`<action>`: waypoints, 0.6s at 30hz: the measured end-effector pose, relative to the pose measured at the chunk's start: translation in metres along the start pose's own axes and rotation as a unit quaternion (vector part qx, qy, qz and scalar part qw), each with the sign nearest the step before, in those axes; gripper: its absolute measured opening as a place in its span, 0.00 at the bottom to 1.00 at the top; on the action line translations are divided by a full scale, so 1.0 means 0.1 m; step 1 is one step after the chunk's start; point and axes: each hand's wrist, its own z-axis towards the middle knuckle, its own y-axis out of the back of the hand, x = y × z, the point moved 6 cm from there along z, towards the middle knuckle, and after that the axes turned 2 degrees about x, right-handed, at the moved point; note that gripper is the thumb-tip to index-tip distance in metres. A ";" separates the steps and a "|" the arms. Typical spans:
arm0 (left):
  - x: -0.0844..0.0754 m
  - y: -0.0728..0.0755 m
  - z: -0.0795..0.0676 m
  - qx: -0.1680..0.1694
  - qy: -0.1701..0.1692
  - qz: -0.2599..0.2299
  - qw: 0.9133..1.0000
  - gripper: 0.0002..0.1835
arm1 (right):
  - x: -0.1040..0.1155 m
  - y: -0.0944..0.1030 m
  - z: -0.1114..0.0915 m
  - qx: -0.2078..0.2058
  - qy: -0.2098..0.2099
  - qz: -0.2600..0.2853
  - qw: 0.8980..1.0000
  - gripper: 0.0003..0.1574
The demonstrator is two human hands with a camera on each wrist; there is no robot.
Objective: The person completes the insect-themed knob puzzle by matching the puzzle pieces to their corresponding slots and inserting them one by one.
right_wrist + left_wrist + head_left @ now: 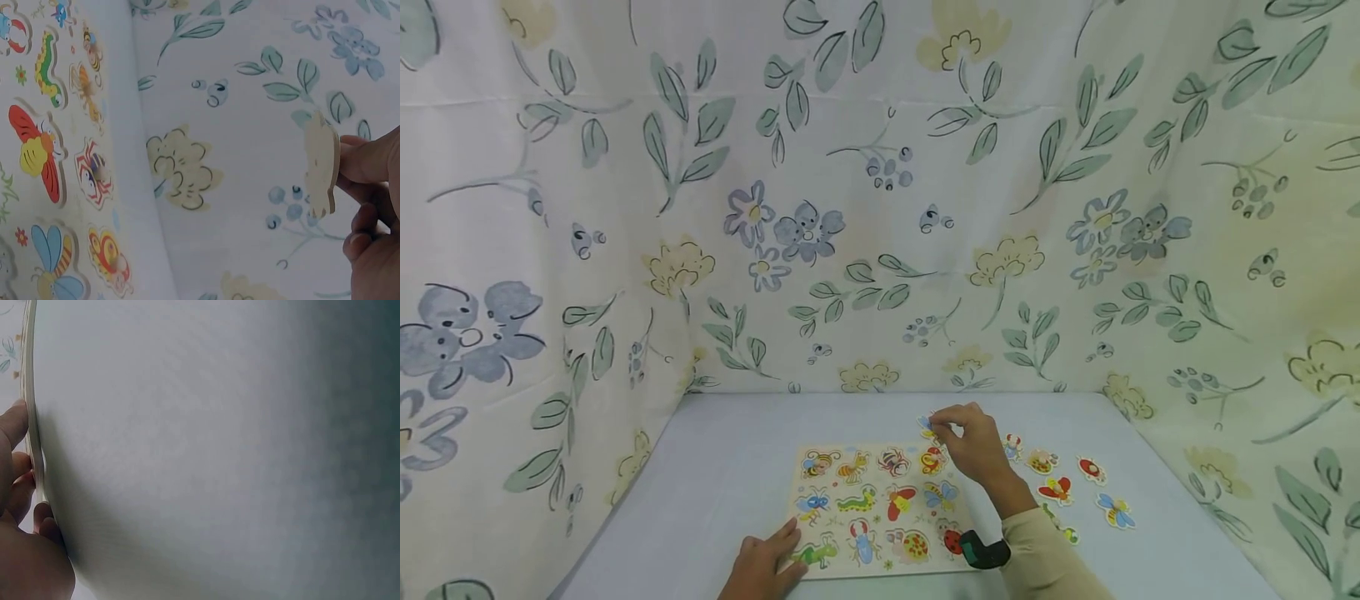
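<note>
A wooden insect puzzle board (pixel 880 570) lies flat on the table. My left hand (pixel 766 560) holds its near left corner, the thumb at the near edge and the fingers along the left side. In the left wrist view the fingertips touch the board's rim (pixel 29 369). Beyond the board's far right edge, my right hand (pixel 973 442) pinches a winged-insect puzzle piece (pixel 925 427) with blue and yellow on it. The right wrist view shows this piece's bare wooden back (pixel 321 165), held upright by thumb and fingers. Knobbed pieces, including a spider (pixel 94 172), sit in the far row.
Several loose pieces lie right of the board: a ladybird (pixel 1091 470), a red-winged insect (pixel 1056 490), a blue-winged bee (pixel 1116 511) and a green caterpillar (pixel 1066 530) partly behind the right forearm. Floral cloth (pixel 865 333) hangs around the white table (pixel 715 467).
</note>
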 end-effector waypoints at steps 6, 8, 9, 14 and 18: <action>-0.02 0.02 -0.02 0.000 -0.003 -0.004 1.000 0.31 | 0.14 -0.14 0.06 0.012 0.009 0.017 1.000 0.09; -0.03 0.03 -0.03 0.000 -0.003 -0.004 1.000 0.31 | 0.19 -0.20 0.07 0.019 0.018 0.024 0.999 0.08; -0.03 0.03 -0.02 0.000 -0.003 -0.003 1.000 0.30 | 0.22 -0.22 0.08 0.023 0.022 0.028 0.999 0.08; -0.02 0.03 -0.01 0.002 -0.003 -0.004 1.000 0.30 | 0.34 -0.35 0.12 0.031 0.044 0.042 0.998 0.08; -0.01 0.01 0.00 0.006 -0.004 -0.004 1.000 0.31 | 0.46 -0.47 0.13 0.037 0.061 0.049 0.996 0.07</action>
